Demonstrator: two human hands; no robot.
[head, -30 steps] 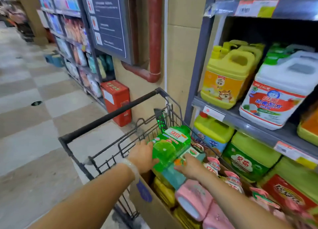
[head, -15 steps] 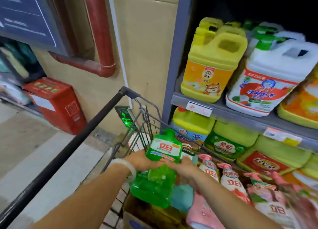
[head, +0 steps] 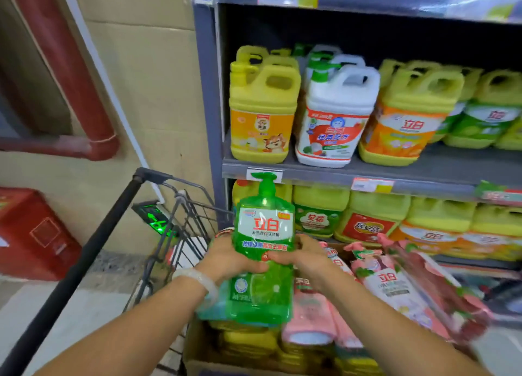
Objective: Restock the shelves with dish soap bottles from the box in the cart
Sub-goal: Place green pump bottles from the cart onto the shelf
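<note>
Fingers of my left hand (head: pixel 230 258) and right hand (head: pixel 303 255) curl round the green dish soap bottle (head: pixel 264 251); shelf (head: pixel 367 175) at one o'clock.

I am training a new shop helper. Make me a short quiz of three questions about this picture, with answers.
1. True or false: the green pump bottle is held by both hands.
2. Which jug on the upper shelf is white? A) leftmost B) second from left C) third from left
3. Fill in: the bottles beside the right hand are ____ in colour.

Key: 1 true, left hand also grips it. 2 B, the white jug. 3 pink, see the pink bottles.
</note>
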